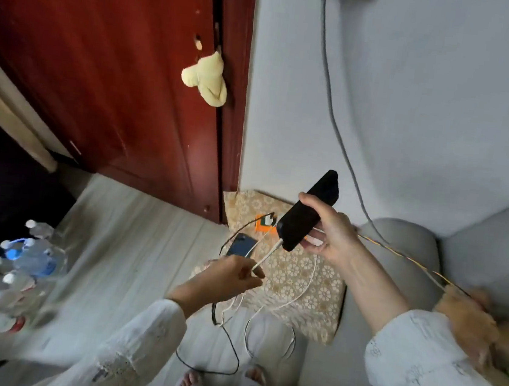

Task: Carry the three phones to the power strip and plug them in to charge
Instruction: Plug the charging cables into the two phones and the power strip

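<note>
the black phone is held up in the right hand, fingers curled around its lower half, long axis tilted up and to the right. its bottom end points down-left at the left hand, which pinches the white cable just below. the plug looks at the port. a second phone lies on the mat below.

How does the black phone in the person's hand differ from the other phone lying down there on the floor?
The black phone is held up in the air, tilted, by the right hand; the blue phone lies flat, half on the floor by the patterned mat. The black phone looks all dark; the blue phone's back is bluish. The left hand holds a white cable right at the black phone's bottom end; no hand touches the blue phone.
</note>
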`<state>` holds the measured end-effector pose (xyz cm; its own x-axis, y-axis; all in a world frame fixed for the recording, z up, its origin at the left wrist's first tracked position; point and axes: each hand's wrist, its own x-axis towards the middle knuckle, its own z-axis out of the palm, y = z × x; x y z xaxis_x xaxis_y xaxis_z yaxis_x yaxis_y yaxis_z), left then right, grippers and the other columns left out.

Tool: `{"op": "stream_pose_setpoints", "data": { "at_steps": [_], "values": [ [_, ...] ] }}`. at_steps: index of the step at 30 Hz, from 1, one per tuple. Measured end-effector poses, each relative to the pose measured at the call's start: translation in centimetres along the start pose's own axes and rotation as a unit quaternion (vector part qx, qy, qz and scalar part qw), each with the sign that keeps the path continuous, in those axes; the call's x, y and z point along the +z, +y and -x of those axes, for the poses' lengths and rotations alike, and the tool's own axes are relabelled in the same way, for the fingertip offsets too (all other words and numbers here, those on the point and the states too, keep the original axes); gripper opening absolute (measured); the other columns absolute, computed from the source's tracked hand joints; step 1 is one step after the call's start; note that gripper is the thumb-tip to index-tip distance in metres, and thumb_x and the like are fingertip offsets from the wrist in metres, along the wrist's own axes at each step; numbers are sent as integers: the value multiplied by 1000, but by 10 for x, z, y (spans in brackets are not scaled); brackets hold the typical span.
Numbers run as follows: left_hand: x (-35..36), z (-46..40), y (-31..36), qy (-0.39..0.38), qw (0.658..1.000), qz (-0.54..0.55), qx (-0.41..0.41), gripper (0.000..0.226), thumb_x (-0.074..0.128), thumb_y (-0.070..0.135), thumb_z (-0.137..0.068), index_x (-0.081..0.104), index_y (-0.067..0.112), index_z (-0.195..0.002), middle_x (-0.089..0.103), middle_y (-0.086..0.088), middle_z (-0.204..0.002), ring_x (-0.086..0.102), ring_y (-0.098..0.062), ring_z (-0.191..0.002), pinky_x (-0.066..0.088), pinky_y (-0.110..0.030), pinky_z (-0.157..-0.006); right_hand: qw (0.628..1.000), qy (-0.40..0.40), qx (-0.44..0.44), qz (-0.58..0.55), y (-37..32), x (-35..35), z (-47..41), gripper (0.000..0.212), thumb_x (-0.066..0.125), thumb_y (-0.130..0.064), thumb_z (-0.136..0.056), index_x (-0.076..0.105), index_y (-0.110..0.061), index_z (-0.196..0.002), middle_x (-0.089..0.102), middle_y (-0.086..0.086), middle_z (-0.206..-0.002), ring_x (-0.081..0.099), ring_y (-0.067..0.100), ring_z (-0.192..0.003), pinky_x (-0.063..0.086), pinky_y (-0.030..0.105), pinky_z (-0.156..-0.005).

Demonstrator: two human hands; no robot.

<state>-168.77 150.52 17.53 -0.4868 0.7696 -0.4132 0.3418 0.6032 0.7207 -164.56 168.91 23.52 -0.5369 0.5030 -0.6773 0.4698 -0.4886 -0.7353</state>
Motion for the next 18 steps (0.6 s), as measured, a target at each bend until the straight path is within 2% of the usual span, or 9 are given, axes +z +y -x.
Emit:
{"op": "stream_pose_setpoints", "data": {
  "at_steps": [2,4,6,8,9,11,15,18],
  "values": [
    [26,-9,-30,-69,997,18,-21,21,59,28,-86,66,15,-102,66,-3,-88,62,-16,-82,49,-29,-79,998,27,33,37,33,-4,-31,44,77,-29,-67,56,-10,-102,65,6,-93,62,18,-89,48,30,-59],
    [49,-22,-60,-119,992,9,-37,28,55,32,-89,64,15,-109,68,-6,-106,61,-18,-93,46,-25,-81,995,48,63,68,67,-7,-65,44,77,-28,-68,57,-10,-101,64,4,-90,61,14,-81,46,28,-55],
    [68,-40,-92,-147,988,-17,-51,34,49,33,-92,58,16,-119,61,-6,-121,58,-19,-104,42,-24,-87,988,66,84,112,102,-10,-102,51,79,-29,-66,56,-7,-106,65,6,-97,61,15,-83,50,30,-61],
    [84,-63,-126,-128,988,-49,-72,38,44,32,-94,50,17,-128,52,-6,-132,51,-21,-116,38,-28,-98,974,89,86,190,136,-12,-140,60,81,-30,-62,56,-3,-109,65,12,-108,63,24,-95,55,38,-78],
    [91,-76,-144,-108,988,-70,-88,40,43,30,-94,45,17,-132,47,-6,-137,45,-22,-123,36,-30,-103,965,96,83,229,152,-13,-158,56,81,-31,-60,57,-4,-103,65,14,-108,62,26,-97,55,41,-83],
    [103,-104,-177,-83,982,-129,-109,47,42,29,-94,34,14,-139,33,-7,-147,30,-24,-135,29,-34,-111,947,102,76,296,180,-11,-194,50,80,-35,-58,58,-7,-92,65,15,-106,63,28,-94,55,42,-83],
    [131,-156,-237,-111,942,-303,-86,66,40,31,-95,5,7,-145,-4,-13,-157,-3,-29,-145,13,-41,-117,896,116,57,425,230,1,-268,89,78,-48,-54,45,2,-120,53,19,-122,52,36,-112,50,45,-91],
    [147,-174,-266,-108,927,-352,-76,72,38,30,-95,-8,6,-144,-19,-15,-154,-12,-31,-143,8,-41,-118,881,141,46,449,256,12,-302,97,75,-50,-60,33,3,-130,42,19,-131,42,39,-121,44,43,-93]
  ]
}}
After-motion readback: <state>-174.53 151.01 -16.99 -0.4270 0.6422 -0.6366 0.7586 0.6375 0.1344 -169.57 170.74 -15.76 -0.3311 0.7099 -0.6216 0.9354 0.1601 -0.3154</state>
